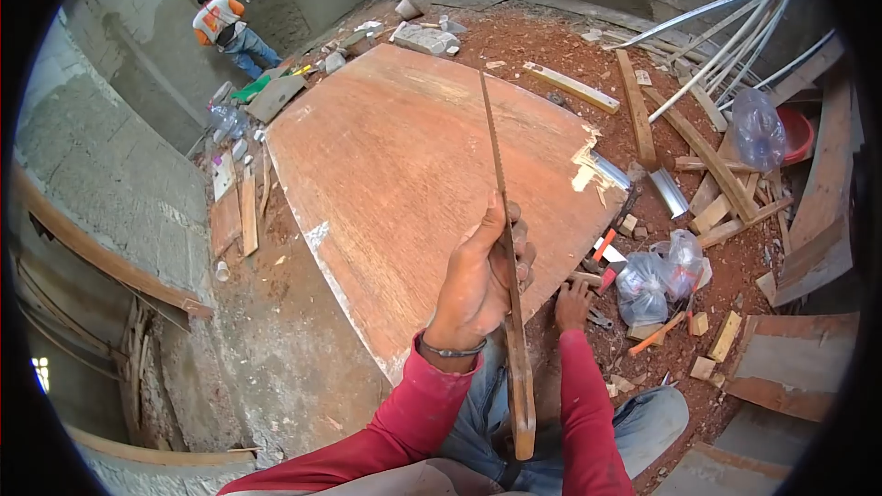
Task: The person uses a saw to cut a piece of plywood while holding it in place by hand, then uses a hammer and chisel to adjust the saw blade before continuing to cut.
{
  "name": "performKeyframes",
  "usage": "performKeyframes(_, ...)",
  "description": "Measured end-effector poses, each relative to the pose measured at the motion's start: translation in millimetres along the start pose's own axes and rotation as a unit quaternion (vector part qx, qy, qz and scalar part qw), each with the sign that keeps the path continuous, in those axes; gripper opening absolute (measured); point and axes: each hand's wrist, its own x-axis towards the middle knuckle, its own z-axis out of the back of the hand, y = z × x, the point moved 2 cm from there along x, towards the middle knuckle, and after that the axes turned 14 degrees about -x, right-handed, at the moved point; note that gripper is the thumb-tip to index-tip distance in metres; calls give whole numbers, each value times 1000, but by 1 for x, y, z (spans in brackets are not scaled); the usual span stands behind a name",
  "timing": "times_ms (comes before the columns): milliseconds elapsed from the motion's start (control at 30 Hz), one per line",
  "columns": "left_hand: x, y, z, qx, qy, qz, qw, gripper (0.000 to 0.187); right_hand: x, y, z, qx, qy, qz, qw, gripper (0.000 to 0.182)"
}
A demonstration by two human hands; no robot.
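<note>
Red soil (533, 41) borders plywood (395, 174); my left hand (473, 285) grips a saw (518, 340); whether my right hand (573, 307) holds anything, I can't tell.

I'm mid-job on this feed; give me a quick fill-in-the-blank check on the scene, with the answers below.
1. The saw is held in the person's ____ hand.
2. The sleeve above the right hand is ____.
3. The other person wears ____ trousers.
4. The red bucket sits toward the picture's ____ edge.

Missing words: left; red; blue; right.
</note>
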Motion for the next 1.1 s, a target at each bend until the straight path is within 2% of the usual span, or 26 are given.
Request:
performKeyframes(67,-2,2,-2,-1,11,5,1000,28,8,-7,3,-13,54,41,998,18)
performKeyframes(133,-2,3,-3,-9,19,11,1000,29,8,-8,1,-27,66,49,996,18)
performKeyframes(200,-3,3,-4,-11,20,22,999,29,7,-5,-3,14,198,40,979,20)
performKeyframes(233,-3,3,-6,-3,21,14,1000,28,2,-13,2,17,237,76,968,30)
performKeyframes(367,-2,5,-1,-6,49,17,999,26,-11,-39,39,13,314,103,944,39)
performKeyframes(467,-3,4,1,-3,38,5,999,23,-17,-45,32,34,326,120,937,39)
performKeyframes(500,-3,2,2,-8,46,5,999,19,-20,-43,6,33,392,83,915,50)
performKeyframes(567,-1,-2,5,-44,58,-2,997,16,-9,-50,30,15,517,178,837,38)
performKeyframes(600,0,-5,10,-62,99,8,993,16,-8,-60,44,21,544,156,824,38)
performKeyframes(633,0,-8,14,-81,143,12,986,15,-2,-68,58,87,564,146,808,33)
performKeyframes(667,-4,-8,10,-98,140,12,985,26,2,-74,66,151,570,138,796,31)
performKeyframes(700,-10,-10,8,-103,146,19,984,26,-4,-77,69,153,578,130,791,31)
performKeyframes(767,-19,-16,9,-103,151,18,983,25,5,-77,75,116,389,0,914,29)
performKeyframes(800,-21,-20,9,-93,173,13,980,25,5,-69,64,122,387,0,914,29)
performKeyframes(833,-23,-23,9,-82,195,8,977,25,7,-62,52,100,240,-9,965,39)
performKeyframes(867,-26,-26,10,-77,193,6,978,25,5,-56,43,75,91,-19,993,54)
performKeyframes(900,-27,-28,11,-61,182,-10,981,24,12,-50,46,78,119,30,989,58)
performKeyframes(933,-28,-30,11,-47,174,-30,983,23,9,-47,24,79,112,32,990,58)
performKeyframes(1000,-28,-29,14,-40,161,-26,986,22,15,-35,-10,-45,-82,52,994,36)
performKeyframes(1033,-23,-26,18,-38,145,-32,988,24,23,-30,-17,-35,-39,34,998,37)
performKeyframes(1067,-22,-22,15,-47,62,-38,996,20,23,-25,-23,-22,1,18,1000,39)
performKeyframes(1100,-19,-17,8,2,44,-36,998,20,23,-22,-29,-33,1,53,998,41)
